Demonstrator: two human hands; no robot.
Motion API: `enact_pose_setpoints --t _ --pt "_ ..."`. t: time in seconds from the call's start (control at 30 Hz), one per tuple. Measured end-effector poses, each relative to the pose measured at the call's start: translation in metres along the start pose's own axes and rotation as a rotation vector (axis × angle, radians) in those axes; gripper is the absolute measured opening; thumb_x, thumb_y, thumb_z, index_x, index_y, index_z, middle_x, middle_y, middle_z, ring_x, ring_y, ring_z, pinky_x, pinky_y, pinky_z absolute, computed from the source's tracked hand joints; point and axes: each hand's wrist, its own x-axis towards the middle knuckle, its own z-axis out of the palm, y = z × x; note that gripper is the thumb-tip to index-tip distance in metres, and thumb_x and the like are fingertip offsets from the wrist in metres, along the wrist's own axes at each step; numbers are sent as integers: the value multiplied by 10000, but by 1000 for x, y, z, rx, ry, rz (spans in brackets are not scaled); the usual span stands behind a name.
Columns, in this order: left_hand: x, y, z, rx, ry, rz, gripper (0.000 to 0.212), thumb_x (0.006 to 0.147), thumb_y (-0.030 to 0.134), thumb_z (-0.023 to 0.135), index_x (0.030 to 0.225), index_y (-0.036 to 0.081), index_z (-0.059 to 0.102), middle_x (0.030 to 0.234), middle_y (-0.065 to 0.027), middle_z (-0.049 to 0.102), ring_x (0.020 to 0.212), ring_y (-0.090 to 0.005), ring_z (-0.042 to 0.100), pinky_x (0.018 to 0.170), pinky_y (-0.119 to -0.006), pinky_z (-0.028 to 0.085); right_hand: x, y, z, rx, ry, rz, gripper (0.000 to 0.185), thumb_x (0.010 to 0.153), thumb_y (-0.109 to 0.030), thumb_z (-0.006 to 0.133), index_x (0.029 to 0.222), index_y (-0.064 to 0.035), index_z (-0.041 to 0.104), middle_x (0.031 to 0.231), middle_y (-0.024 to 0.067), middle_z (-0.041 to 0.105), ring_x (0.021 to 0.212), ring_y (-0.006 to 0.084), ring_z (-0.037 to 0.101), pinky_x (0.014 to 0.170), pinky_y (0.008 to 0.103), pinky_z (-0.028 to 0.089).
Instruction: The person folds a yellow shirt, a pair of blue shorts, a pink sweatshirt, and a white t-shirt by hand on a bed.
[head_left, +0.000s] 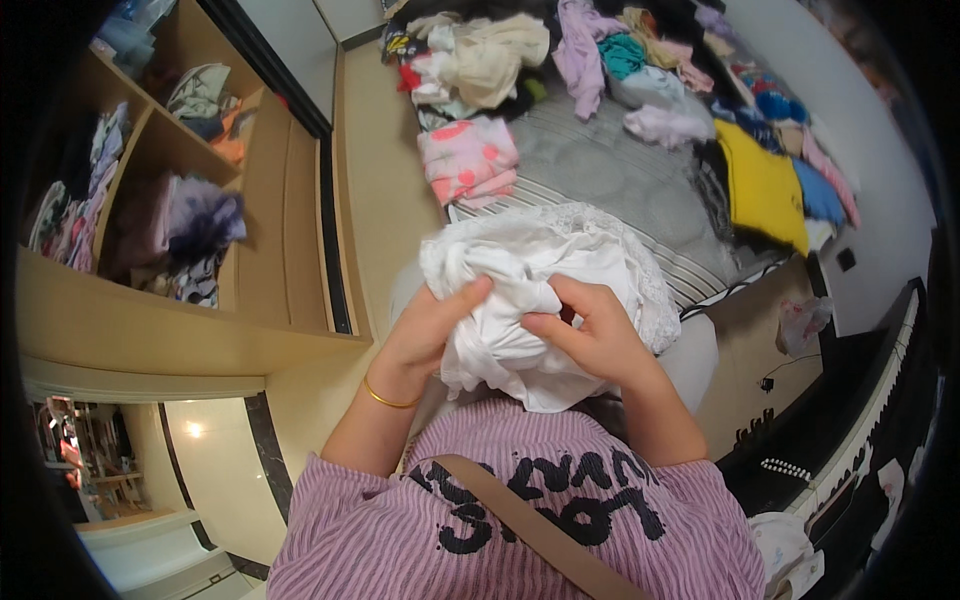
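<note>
A bunched white garment with lace trim (585, 255) lies across my lap at the near edge of the bed. On its left side my left hand (435, 322) grips the fabric, thumb on top and the other fingers hidden in the folds. My right hand (592, 326) pinches another part of the same cloth between thumb and fingers, a short way to the right. Just beyond the garment, a folded pink-and-white patterned textile (469, 161) rests on the bed's left edge.
Clothes pile up on the grey bed (577, 157), among them a cream garment (502, 64), a lilac one (581, 52) and a folded yellow one (765, 184). An open wooden wardrobe (285, 202) with clothes stands left. A clear plastic bag (802, 322) is at the right.
</note>
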Motion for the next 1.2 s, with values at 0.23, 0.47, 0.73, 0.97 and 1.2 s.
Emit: enact_pose_setpoints --t 0.23,0.47,0.73,0.97,1.2 --pt "-8 7 -21 82 123 -79 545 1006 153 693 1477 -21 482 1386 -126 616 1228 -215 624 1042 -380 527 -6 15 7 250 75 -174 284 978 -181 695 811 -32 521 907 51 589 811 89 488 733 258 411" --pt "-4 18 -70 531 229 -63 678 928 213 791 1465 -54 474 1339 -127 640 1214 -213 616 1026 -350 489 -9 22 6 575 41 -60 317 964 -24 673 775 -105 431 1111 71 639 964 108 557 931 297 449" --pt "-4 24 3 1628 161 729 568 771 41 791 1297 6 579 1089 -126 669 916 -237 646 838 -317 525 -6 13 8 -5 94 -337 186 813 74 666 935 -40 583 1243 137 607 1024 247 639 892 343 510" --pt "7 -4 15 1321 87 722 227 751 -56 729 931 17 612 873 -105 594 645 -234 588 575 -327 478 -7 0 15 -170 312 -142 328 823 -35 730 1132 -41 619 1097 127 627 951 268 657 795 339 532" --pt "14 -23 23 1177 221 981 173 803 -61 757 946 11 692 942 -127 680 771 -239 686 667 -313 548 -9 10 7 483 213 100 359 907 -102 734 1242 -20 636 1002 44 653 815 64 583 729 227 487"
